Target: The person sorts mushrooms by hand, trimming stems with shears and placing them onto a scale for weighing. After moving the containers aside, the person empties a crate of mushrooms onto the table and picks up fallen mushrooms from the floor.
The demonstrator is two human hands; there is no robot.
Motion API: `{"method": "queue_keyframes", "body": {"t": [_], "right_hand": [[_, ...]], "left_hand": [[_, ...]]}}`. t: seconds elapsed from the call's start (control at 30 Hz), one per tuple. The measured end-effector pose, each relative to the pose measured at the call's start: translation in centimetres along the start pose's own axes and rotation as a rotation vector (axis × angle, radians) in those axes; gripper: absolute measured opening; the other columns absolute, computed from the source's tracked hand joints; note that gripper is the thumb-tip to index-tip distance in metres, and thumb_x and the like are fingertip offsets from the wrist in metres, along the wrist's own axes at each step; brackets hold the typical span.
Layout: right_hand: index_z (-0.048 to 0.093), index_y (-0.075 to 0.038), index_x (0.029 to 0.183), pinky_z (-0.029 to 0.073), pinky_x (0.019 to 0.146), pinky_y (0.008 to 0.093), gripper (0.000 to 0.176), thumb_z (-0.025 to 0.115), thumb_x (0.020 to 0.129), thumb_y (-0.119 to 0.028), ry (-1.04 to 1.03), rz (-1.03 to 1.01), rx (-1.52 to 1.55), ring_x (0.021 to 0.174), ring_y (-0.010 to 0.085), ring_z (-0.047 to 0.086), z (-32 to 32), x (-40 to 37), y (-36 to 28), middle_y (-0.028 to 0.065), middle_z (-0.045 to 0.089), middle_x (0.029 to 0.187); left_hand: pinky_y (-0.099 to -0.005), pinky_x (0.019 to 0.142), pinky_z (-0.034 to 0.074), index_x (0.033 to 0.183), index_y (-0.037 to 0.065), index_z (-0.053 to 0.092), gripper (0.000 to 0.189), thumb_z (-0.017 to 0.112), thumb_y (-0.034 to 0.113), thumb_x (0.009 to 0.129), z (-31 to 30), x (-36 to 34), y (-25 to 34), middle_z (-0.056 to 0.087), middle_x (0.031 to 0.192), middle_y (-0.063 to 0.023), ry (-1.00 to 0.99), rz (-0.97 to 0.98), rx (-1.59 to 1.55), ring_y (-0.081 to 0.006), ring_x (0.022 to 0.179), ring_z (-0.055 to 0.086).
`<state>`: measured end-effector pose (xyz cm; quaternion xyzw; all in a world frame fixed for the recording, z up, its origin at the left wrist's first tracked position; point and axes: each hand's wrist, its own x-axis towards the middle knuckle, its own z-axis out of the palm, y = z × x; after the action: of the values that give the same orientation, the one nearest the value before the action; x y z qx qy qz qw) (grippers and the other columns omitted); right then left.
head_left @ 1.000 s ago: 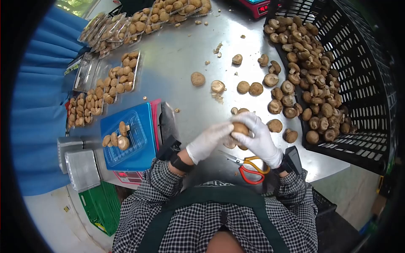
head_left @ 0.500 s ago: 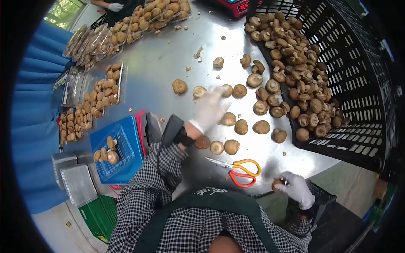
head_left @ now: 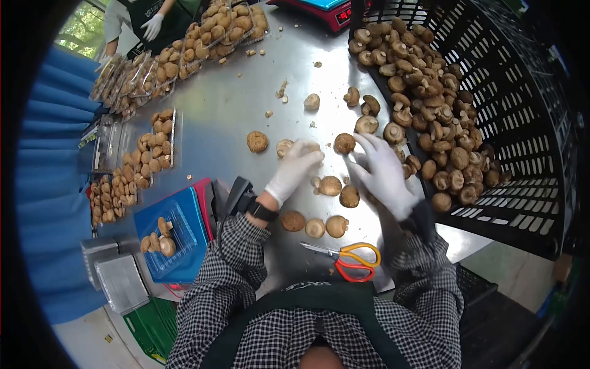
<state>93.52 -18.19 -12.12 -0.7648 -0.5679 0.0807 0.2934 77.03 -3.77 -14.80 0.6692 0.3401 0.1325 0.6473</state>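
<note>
In the head view, my left hand [head_left: 295,169], in a white glove, has its fingers curled round a shiitake mushroom [head_left: 313,147], which they partly cover. Beside these fingers lies a pale mushroom [head_left: 284,147]. My right hand [head_left: 384,172], also gloved, is open, thumb and fingers apart, just right of a brown mushroom [head_left: 345,143]. Its palm and forearm hide part of the table. Nearer to me are a mushroom with its stem sideways [head_left: 330,186] and a row of several caps [head_left: 315,228]. Scissors [head_left: 344,255] with orange and red handles lie in front of my apron.
A black crate [head_left: 516,203] on its side spills many mushrooms [head_left: 439,117] at right. At left, a blue-topped scale [head_left: 160,215] bears a clear tray of mushrooms. Packed trays [head_left: 147,147] line the far left; another scale [head_left: 335,15] and a co-worker's gloved hand [head_left: 152,27] are beyond.
My right hand has come from the table's front edge to the middle; the mushroom it held is no longer in it. My left hand has drawn slightly left with a mushroom.
</note>
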Motion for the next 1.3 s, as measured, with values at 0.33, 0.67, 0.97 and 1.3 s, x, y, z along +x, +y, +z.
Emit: {"method": "queue_keyframes", "body": {"t": [0.33, 0.67, 0.97, 1.3], "right_hand": [[0.058, -0.01, 0.11, 0.047, 0.079, 0.0392, 0.038, 0.07, 0.075, -0.021, -0.025, 0.038, 0.161, 0.091, 0.0309, 0.058, 1.7, -1.2, 0.2, 0.0124, 0.058, 0.098], [0.051, -0.001, 0.119, 0.047, 0.069, 0.025, 0.037, 0.047, 0.095, -0.029, 0.084, 0.578, 1.74, 0.089, 0.0148, 0.059, -3.2, -4.8, 2.8, 0.0089, 0.062, 0.103], [0.058, -0.005, 0.101, 0.041, 0.066, 0.0201, 0.025, 0.044, 0.094, -0.024, 0.051, 0.477, 1.287, 0.079, 0.0084, 0.056, -3.0, -1.1, 4.2, 0.0018, 0.06, 0.091], [0.06, -0.007, 0.109, 0.049, 0.069, 0.0377, 0.042, 0.071, 0.075, -0.03, 0.143, 0.194, -0.209, 0.085, 0.0292, 0.062, 0.6, 8.4, 5.3, 0.0129, 0.061, 0.094]], "left_hand": [[-0.0284, 0.073, 0.047, 0.105, 0.003, 0.054, 0.034, 0.044, 0.033, 0.094, -0.4, -1.2, 1.5, 0.059, 0.095, -0.0076, -0.112, -0.214, -0.57, -0.0182, 0.086, 0.059], [-0.0376, 0.073, 0.051, 0.112, 0.013, 0.056, 0.035, 0.066, 0.02, 0.079, 7.1, 8.5, 1.2, 0.057, 0.11, -0.0092, 0.04, 0.613, 0.858, -0.0283, 0.084, 0.062], [-0.0245, 0.062, 0.047, 0.101, 0.002, 0.062, 0.031, 0.061, 0.031, 0.09, 3.4, 7.5, 2.0, 0.065, 0.077, -0.0078, -0.129, -0.179, -0.153, -0.0127, 0.07, 0.061], [-0.0245, 0.064, 0.049, 0.093, 0.001, 0.062, 0.035, 0.06, 0.036, 0.09, -0.7, 3.7, 1.7, 0.065, 0.078, -0.0057, -0.146, -0.235, 0.049, -0.0116, 0.067, 0.063]]}}
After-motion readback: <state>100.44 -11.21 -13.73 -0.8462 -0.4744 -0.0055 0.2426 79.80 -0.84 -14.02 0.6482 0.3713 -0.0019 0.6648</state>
